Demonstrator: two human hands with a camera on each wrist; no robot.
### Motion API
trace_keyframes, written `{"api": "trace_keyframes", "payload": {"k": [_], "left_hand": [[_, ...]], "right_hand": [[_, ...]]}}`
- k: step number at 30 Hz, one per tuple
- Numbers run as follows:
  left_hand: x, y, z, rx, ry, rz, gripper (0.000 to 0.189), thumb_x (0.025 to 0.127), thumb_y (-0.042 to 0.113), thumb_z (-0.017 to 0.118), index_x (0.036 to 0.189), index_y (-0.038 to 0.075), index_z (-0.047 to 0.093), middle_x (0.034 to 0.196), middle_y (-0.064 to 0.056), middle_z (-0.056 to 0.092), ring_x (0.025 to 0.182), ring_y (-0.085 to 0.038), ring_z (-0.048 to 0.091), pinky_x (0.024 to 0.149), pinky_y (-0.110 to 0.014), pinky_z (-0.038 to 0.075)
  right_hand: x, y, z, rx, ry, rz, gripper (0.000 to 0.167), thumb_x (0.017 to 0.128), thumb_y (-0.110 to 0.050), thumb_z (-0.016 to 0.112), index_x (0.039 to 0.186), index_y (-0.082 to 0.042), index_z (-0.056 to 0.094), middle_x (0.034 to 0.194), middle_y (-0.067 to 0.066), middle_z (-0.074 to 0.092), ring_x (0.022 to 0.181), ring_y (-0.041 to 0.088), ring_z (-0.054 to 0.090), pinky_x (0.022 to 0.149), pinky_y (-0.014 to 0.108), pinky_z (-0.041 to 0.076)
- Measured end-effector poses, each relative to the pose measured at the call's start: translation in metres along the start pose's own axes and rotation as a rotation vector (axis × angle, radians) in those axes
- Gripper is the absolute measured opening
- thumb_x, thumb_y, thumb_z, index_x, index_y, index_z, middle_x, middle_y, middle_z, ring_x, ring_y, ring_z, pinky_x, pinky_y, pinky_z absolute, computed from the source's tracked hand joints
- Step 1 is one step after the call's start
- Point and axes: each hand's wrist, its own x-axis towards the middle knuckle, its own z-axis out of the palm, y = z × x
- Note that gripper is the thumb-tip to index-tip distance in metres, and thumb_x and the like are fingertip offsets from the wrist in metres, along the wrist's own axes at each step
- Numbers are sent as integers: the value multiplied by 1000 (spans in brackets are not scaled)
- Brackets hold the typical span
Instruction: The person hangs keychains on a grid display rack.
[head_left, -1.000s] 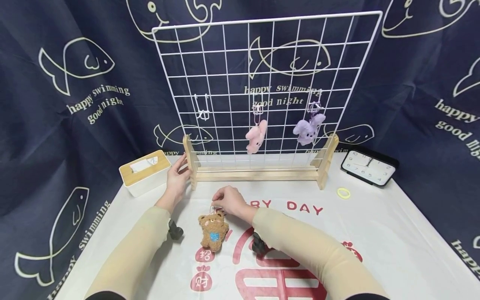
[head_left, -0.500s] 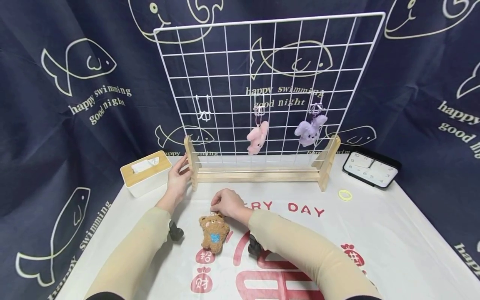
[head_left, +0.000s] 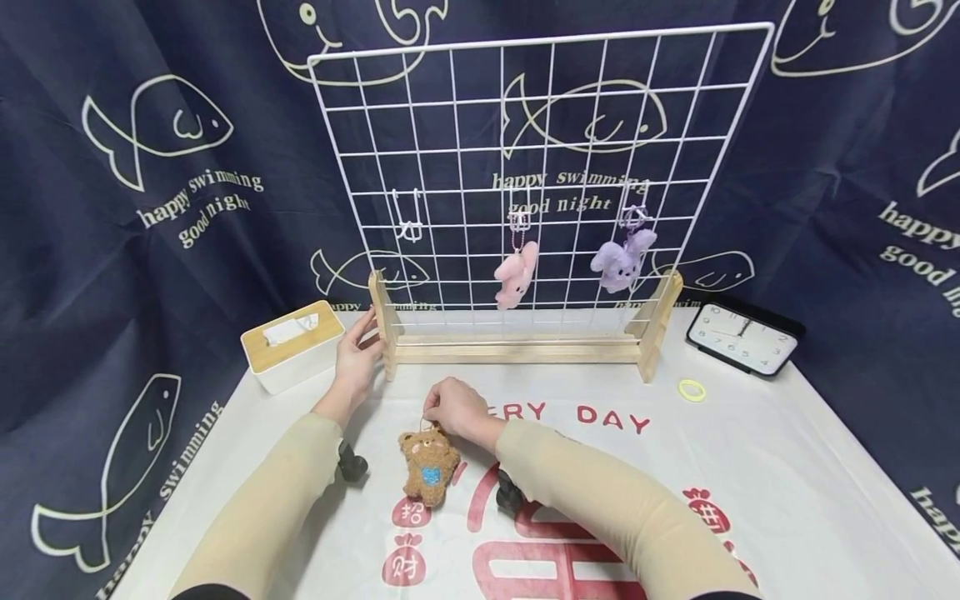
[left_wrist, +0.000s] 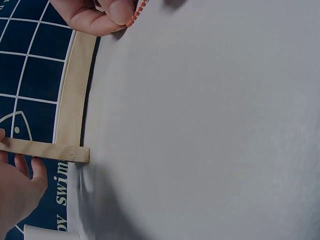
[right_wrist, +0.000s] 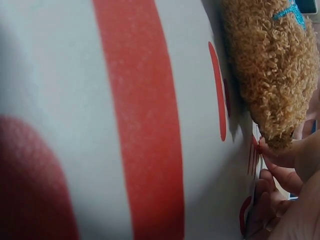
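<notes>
My left hand (head_left: pixel 356 358) holds the left wooden post (head_left: pixel 385 329) of a white wire grid rack. In the left wrist view its fingers lie on both sides of that post (left_wrist: pixel 45 149). My right hand (head_left: pixel 457 408) pinches the orange bead chain (left_wrist: pixel 136 15) of a brown plush bear keychain (head_left: pixel 429 475). The bear, with a blue patch on its belly, is below the fingers, over or on the white tablecloth; I cannot tell whether it touches. Its curly plush (right_wrist: pixel 275 65) fills the upper right of the right wrist view.
On the grid (head_left: pixel 555 125) hang a pink plush keychain (head_left: pixel 516 277), a purple plush keychain (head_left: pixel 624 260) and a bare white hook (head_left: pixel 408 229). A tissue box (head_left: pixel 292 354) stands left. At right are a clock (head_left: pixel 742 337) and a yellow ring (head_left: pixel 692 390).
My right hand has shifted slightly down toward the bear, still pinching its chain, and less chain shows. The left hand stays on the post.
</notes>
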Motion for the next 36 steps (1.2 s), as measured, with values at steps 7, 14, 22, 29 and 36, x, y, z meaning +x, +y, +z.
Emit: {"api": "trace_keyframes", "payload": {"k": [7,14,22,29,36], "left_hand": [[-4,6,2,-4,-3,-8,71,93,-16,52,157,12,40,155,-21,42,138,-41,44,115,-49,40],[-1,1,2,8,2,4,71,93,-15,52,158,12,39,154,-21,42,137,-42,44,114,-49,41],[-1,1,1,-2,1,6,70,94,-15,52,157,12,40,154,-21,42,137,-42,44,114,-50,40],[-1,2,1,0,-4,5,70,94,-15,52,158,12,39,154,-21,42,137,-41,44,115,-49,40],[-2,2,1,3,0,10,71,93,-15,54,157,13,41,153,-20,44,135,-41,46,113,-50,42]], "right_hand": [[0,4,2,11,-7,-34,17,92,-16,73,76,-20,72,69,-10,61,68,9,55,64,28,49],[-3,6,-1,88,-10,-84,16,95,-11,70,80,-17,67,69,-8,59,66,9,54,64,26,47],[-1,10,-4,355,-18,-165,11,96,-2,67,86,-5,66,71,0,64,62,8,61,57,21,55],[-2,10,-7,514,-11,-206,6,94,1,69,89,-1,65,74,2,66,66,16,69,61,25,61],[-5,9,-16,572,-30,-264,4,94,-1,70,93,0,66,78,2,65,68,19,70,66,33,64]]}}
